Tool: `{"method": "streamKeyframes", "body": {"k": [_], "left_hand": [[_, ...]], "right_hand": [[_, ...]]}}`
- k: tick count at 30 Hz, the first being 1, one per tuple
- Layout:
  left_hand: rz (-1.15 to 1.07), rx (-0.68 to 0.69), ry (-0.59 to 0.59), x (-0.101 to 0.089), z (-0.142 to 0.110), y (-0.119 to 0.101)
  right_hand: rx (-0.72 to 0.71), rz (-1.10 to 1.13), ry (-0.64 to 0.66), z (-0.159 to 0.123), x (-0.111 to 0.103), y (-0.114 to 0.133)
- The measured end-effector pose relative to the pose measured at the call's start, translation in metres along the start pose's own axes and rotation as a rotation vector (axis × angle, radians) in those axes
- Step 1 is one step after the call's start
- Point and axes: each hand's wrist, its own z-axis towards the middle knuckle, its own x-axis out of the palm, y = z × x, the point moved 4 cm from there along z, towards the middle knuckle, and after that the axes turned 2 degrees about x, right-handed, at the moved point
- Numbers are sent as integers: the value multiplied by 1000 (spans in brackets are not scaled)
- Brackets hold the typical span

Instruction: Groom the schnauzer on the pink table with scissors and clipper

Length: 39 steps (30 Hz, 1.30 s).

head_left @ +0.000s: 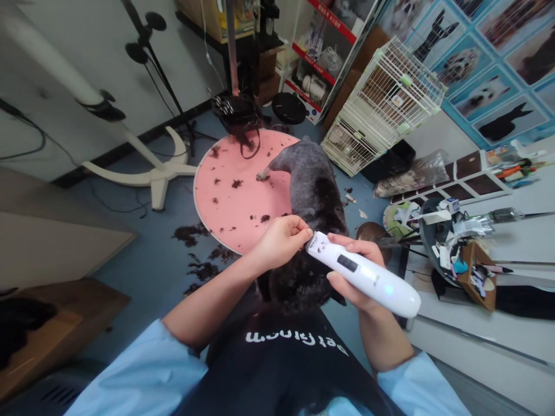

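A small dark grey dog (314,196) stands on a round pink grooming table (229,199), its rear toward me and partly shaved. My right hand (358,274) is closed round a white electric clipper (368,277), whose blade end rests at the dog's back. My left hand (284,240) is closed in a pinch at the clipper's blade head, touching the dog's fur. The dog's head is hidden below my hands, against my black apron (286,358).
Clumps of cut dark fur (202,254) lie on the pink table and blue floor. A white wire cage (381,107) leans at the back right. A cluttered tool tray (455,248) and white counter stand right. A white dryer stand (147,167) is at the left.
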Motion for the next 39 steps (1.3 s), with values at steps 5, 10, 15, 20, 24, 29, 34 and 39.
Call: {"method": "streamKeyframes", "body": {"k": [5,10,15,20,24,29,34,39], "left_hand": [[16,0,-34,-2,-12,-2],[-15,12,-96,-1,-27,2],[-31,45,-138,1,-40,8],[-9,99,-180,4,-49,8],[-26,123,-172,6,-51,8],[-44,148,-160,9,-52,13],[-24,202,-152,10,-52,16],[3,219,-153,10,-52,15]], "right_hand": [[103,131,-294,-9,-12,-12],[178,142,-257,-18,-3,-17],[197,213,-281,-27,6,-24],[251,285,-332,-33,9,-29],[266,262,-357,-33,8,-30],[235,224,-353,-33,7,-27],[237,249,-360,-32,6,-26],[260,328,-359,-29,6,-29]]}}
